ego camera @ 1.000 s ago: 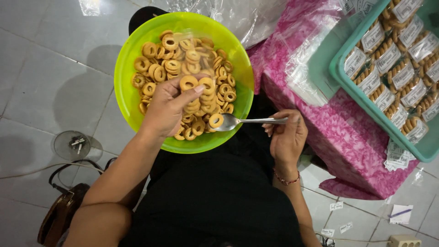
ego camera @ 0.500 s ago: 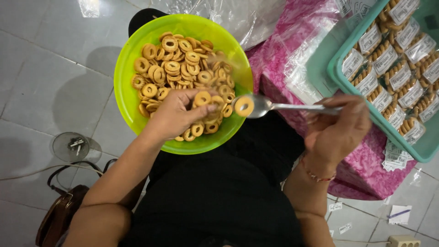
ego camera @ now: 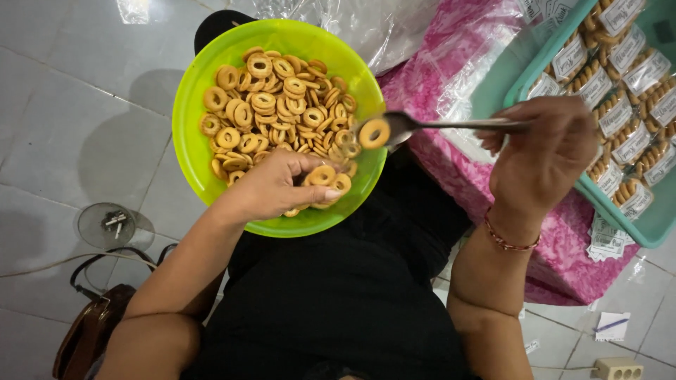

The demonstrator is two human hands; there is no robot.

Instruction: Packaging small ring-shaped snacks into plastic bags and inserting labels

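Overhead, the right hand (ego camera: 546, 151) grips a spoon (ego camera: 422, 125) level so 1 ring (ego camera: 374, 133) stays on, while the left hand (ego camera: 271, 186) (fingers curled) gathers rings in the bowl (ego camera: 190, 134).

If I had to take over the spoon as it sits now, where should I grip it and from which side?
Probably grip the bare metal handle of the spoon between its bowl and the right hand, coming from above. It lies nearly level, with one ring cookie balanced in the bowl over the green bowl, so keep it flat. The left hand rests in the cookies.
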